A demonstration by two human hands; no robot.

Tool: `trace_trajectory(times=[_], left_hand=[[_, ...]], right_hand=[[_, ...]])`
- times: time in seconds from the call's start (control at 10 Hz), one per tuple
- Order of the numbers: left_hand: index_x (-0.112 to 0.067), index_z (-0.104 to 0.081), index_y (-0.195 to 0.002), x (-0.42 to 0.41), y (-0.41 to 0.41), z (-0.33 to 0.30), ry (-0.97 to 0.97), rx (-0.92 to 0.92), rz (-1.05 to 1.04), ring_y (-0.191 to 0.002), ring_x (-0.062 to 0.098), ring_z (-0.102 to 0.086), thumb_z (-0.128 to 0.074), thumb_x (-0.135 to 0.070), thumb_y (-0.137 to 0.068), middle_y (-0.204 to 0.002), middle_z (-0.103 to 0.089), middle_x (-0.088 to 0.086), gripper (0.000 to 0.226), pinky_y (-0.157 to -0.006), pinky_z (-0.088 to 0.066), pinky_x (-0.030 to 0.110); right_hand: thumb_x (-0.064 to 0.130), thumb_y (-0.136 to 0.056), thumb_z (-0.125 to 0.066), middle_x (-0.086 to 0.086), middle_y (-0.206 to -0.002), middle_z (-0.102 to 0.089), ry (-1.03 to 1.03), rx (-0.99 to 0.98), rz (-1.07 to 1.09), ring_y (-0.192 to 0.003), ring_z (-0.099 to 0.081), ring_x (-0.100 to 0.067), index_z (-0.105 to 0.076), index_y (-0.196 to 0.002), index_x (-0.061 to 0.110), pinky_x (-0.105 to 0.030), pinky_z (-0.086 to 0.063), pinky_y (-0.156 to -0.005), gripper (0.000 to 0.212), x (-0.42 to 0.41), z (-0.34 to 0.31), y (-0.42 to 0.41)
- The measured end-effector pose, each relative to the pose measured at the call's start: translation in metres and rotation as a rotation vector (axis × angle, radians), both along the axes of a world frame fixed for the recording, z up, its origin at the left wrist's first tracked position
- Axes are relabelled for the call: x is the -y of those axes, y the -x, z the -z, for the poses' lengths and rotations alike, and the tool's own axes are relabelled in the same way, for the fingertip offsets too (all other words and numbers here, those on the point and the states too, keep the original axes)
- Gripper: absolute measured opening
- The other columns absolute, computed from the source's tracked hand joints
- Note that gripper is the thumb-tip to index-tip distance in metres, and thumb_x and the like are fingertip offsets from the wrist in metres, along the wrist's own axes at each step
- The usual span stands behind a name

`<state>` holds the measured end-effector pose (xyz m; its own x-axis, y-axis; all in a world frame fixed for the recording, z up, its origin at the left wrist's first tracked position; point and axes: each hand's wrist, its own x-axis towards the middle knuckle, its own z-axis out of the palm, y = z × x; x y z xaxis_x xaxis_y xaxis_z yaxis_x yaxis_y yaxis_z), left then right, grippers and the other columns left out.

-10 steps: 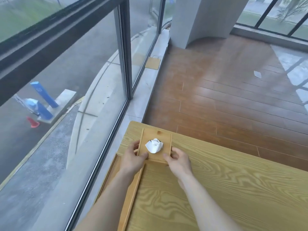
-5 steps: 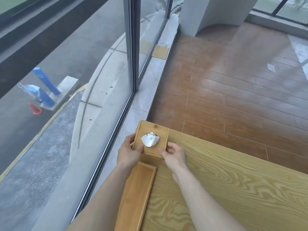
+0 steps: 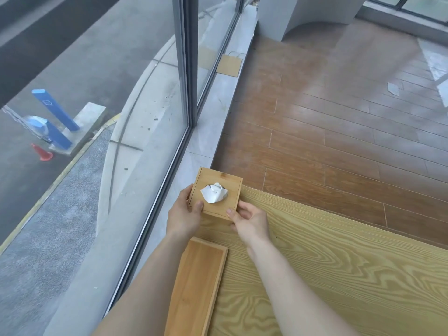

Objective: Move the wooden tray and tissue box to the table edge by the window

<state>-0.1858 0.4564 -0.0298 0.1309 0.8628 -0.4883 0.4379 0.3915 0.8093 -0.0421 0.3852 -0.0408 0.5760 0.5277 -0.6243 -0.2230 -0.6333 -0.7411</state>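
Steadying a tissue box (image 3: 215, 194) at the desk's (image 3: 339, 263) far left corner by the window (image 3: 97, 93), both hands (image 3: 184, 215) (image 3: 251, 220) are closed on its sides, likely to square it. The tray (image 3: 196, 289) is laid just nearer, along the same edge.

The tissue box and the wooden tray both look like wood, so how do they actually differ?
The tissue box is squarish and tall, with a white tissue poking from its top hole; the wooden tray is long, flat and holds nothing. The left hand and right hand hold the box at the table's far corner; the tray lies untouched nearer the person. Both are light wood and sit along the window-side edge.
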Motion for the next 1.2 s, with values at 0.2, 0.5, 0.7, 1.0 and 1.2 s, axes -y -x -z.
trace_trajectory(times=[0.2, 0.5, 0.7, 1.0, 1.2], left_hand=[[-0.03, -0.044, -0.148, -0.013, -0.003, -0.001, -0.025, -0.022, 0.02, -0.11, 0.016, -0.057, -0.057, -0.021, -0.099, -0.12, -0.057, -0.011, 0.051, -0.095, -0.042, 0.029], [-0.031, -0.043, -0.148, -0.026, -0.006, 0.0, -0.034, -0.008, 0.036, -0.111, 0.02, -0.059, -0.056, -0.023, -0.1, -0.118, -0.059, -0.008, 0.051, -0.104, -0.048, 0.044], [-0.032, -0.043, -0.148, -0.029, -0.004, -0.001, -0.031, 0.0, 0.037, -0.102, 0.014, -0.062, -0.056, -0.024, -0.099, -0.12, -0.063, -0.007, 0.05, -0.103, -0.049, 0.045], [-0.029, -0.041, -0.149, -0.027, -0.008, -0.005, -0.067, -0.077, 0.058, -0.104, 0.016, -0.06, -0.055, -0.026, -0.1, -0.131, -0.062, -0.003, 0.052, -0.098, -0.047, 0.036], [-0.022, -0.031, -0.154, -0.023, -0.009, -0.013, -0.178, -0.28, 0.138, -0.136, 0.026, -0.047, -0.051, -0.033, -0.099, -0.151, -0.048, 0.006, 0.06, -0.101, -0.04, 0.04]], right_hand=[[0.019, -0.085, -0.085, -0.003, -0.12, -0.077, -0.013, -0.018, 0.033, -0.11, -0.074, -0.021, -0.068, -0.136, 0.018, -0.048, -0.057, -0.106, 0.053, -0.012, -0.001, 0.0], [0.017, -0.088, -0.083, 0.0, -0.117, -0.075, -0.019, -0.03, 0.045, -0.111, -0.073, -0.021, -0.065, -0.139, 0.016, -0.047, -0.056, -0.107, 0.054, -0.023, -0.003, -0.002], [0.016, -0.088, -0.083, -0.005, -0.126, -0.075, -0.02, -0.03, 0.048, -0.113, -0.073, -0.021, -0.064, -0.14, 0.015, -0.046, -0.056, -0.107, 0.055, -0.023, -0.008, -0.001], [0.037, -0.092, -0.077, -0.001, -0.14, -0.069, 0.066, 0.1, -0.087, -0.129, -0.063, -0.023, -0.062, -0.143, 0.025, -0.042, -0.047, -0.115, 0.055, -0.02, -0.021, 0.001], [0.064, -0.091, -0.065, -0.001, -0.168, -0.039, 0.196, 0.344, -0.301, -0.155, -0.034, -0.025, -0.041, -0.158, 0.036, -0.043, -0.032, -0.122, 0.077, -0.009, -0.04, -0.005]])
